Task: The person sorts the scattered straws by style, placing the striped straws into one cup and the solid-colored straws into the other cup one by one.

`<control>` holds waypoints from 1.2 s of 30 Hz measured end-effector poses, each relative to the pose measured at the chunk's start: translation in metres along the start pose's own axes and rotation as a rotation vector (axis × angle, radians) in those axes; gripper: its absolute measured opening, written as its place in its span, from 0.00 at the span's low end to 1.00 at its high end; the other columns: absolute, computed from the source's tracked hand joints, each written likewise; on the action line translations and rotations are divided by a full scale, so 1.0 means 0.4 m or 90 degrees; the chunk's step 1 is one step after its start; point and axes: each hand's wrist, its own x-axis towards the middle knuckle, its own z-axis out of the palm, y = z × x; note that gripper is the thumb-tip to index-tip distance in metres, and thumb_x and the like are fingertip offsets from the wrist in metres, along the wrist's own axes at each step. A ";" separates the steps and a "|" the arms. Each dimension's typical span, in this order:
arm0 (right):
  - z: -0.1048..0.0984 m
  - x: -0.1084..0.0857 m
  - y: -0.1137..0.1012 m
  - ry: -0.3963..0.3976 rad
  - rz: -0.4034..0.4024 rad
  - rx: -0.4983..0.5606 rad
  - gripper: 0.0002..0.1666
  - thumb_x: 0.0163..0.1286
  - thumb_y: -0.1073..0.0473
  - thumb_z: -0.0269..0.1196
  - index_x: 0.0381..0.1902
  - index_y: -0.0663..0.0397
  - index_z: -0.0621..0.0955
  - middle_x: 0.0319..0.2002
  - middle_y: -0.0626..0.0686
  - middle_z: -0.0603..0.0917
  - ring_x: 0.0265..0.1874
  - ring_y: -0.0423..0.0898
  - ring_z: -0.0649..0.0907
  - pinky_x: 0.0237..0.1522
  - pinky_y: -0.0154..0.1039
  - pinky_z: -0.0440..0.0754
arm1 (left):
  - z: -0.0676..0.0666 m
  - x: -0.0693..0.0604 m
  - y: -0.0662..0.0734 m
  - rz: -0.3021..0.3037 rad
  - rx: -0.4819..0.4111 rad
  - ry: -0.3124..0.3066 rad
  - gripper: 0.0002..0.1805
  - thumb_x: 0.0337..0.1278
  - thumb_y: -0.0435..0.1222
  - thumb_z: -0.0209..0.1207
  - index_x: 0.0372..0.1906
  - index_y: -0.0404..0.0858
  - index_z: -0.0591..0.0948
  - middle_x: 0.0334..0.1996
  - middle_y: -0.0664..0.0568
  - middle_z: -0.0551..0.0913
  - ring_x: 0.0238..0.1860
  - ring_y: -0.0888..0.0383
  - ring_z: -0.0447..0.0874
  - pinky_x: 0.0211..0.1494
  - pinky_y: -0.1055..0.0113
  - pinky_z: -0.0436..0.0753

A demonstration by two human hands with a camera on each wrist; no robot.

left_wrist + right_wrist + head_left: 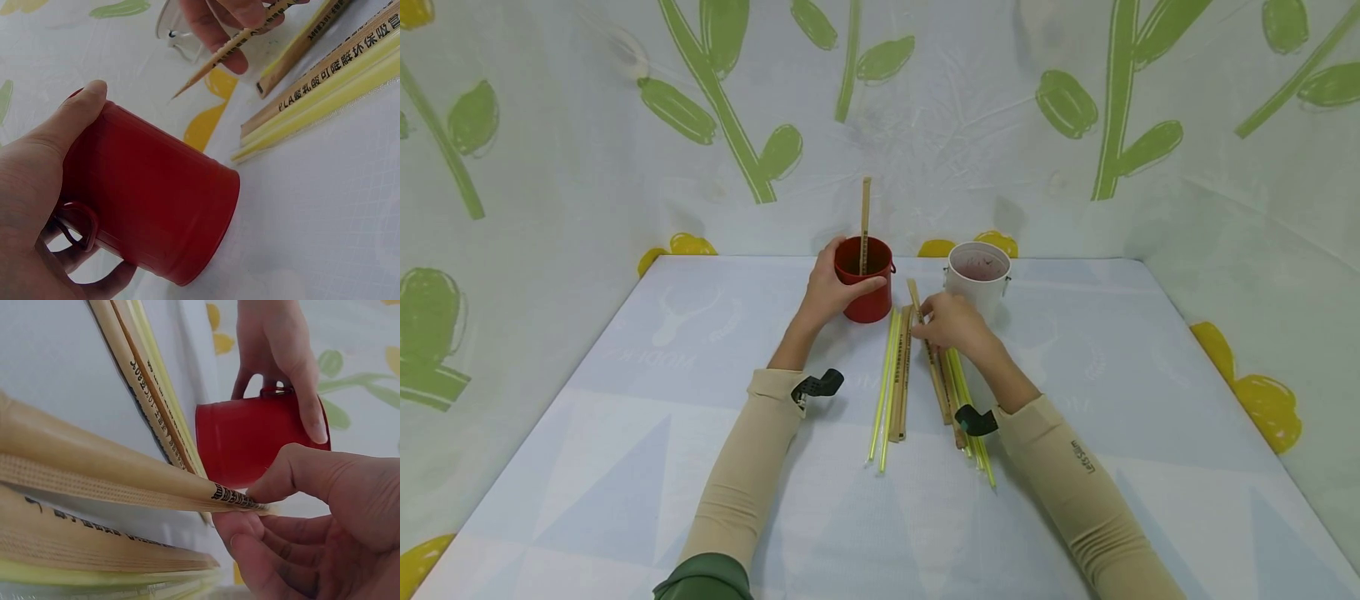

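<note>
My left hand [826, 296] grips a small red metal pail [871, 307] at the back of the table, thumb across the near side of its rim. One brown paper-wrapped straw [866, 208] stands inside the pail, leaning on its wall. To the right, my right hand [961, 325] pinches another brown paper-wrapped straw [125, 464] between thumb and fingers, near its far end. Printed dark lettering runs along this wrapper. Beneath that hand lie further brown-wrapped straws and yellow-green straws [983, 458], partly covered by the hand and wrist.
A white metal pail [976, 290] stands at the back, just beyond my right hand. Between the hands, yellow-green straws [877, 417] in clear wrap lie beside brown-wrapped straws [896, 400]. Behind the pale patterned tabletop [625, 375] hangs a white curtain [925, 167] with leaf prints.
</note>
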 end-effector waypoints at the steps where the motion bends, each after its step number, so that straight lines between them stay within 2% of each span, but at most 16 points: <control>1: -0.001 0.000 0.000 0.003 -0.002 0.002 0.24 0.65 0.53 0.65 0.55 0.60 0.79 0.24 0.53 0.85 0.23 0.47 0.86 0.25 0.31 0.80 | 0.000 0.000 0.000 0.001 -0.001 0.001 0.49 0.48 0.51 0.72 0.72 0.45 0.59 0.66 0.50 0.68 0.66 0.55 0.67 0.63 0.53 0.78; 11: -0.011 0.005 0.005 0.046 -0.010 0.031 0.23 0.66 0.52 0.64 0.55 0.60 0.80 0.36 0.56 0.87 0.26 0.47 0.87 0.29 0.32 0.84 | -0.001 0.001 -0.002 -0.001 -0.004 0.001 0.49 0.48 0.52 0.72 0.72 0.46 0.59 0.67 0.51 0.68 0.66 0.55 0.67 0.63 0.53 0.79; 18: -0.020 0.007 0.008 0.085 -0.037 0.042 0.23 0.66 0.53 0.63 0.55 0.60 0.80 0.39 0.56 0.88 0.24 0.46 0.87 0.30 0.34 0.85 | -0.003 -0.001 0.000 -0.006 0.002 0.000 0.50 0.48 0.52 0.72 0.73 0.45 0.58 0.67 0.51 0.67 0.67 0.55 0.66 0.63 0.53 0.79; 24: -0.026 0.006 0.007 0.125 -0.067 0.055 0.22 0.65 0.54 0.63 0.54 0.60 0.81 0.40 0.57 0.87 0.26 0.44 0.85 0.29 0.34 0.85 | -0.003 -0.002 -0.003 -0.011 0.003 0.003 0.51 0.48 0.52 0.71 0.73 0.45 0.57 0.68 0.51 0.67 0.68 0.55 0.65 0.63 0.52 0.79; 30: -0.030 0.002 0.006 0.146 -0.069 0.057 0.22 0.66 0.53 0.62 0.54 0.59 0.81 0.42 0.57 0.86 0.30 0.46 0.86 0.34 0.38 0.86 | -0.003 0.001 -0.003 -0.001 -0.003 0.004 0.49 0.48 0.52 0.72 0.72 0.46 0.58 0.67 0.52 0.68 0.67 0.56 0.66 0.63 0.54 0.80; 36: -0.032 -0.001 0.006 0.169 -0.075 0.072 0.23 0.66 0.53 0.62 0.56 0.59 0.81 0.42 0.58 0.86 0.27 0.46 0.86 0.34 0.39 0.87 | -0.001 0.001 -0.001 0.004 -0.014 0.001 0.50 0.47 0.52 0.72 0.72 0.45 0.58 0.67 0.51 0.68 0.67 0.55 0.67 0.63 0.52 0.79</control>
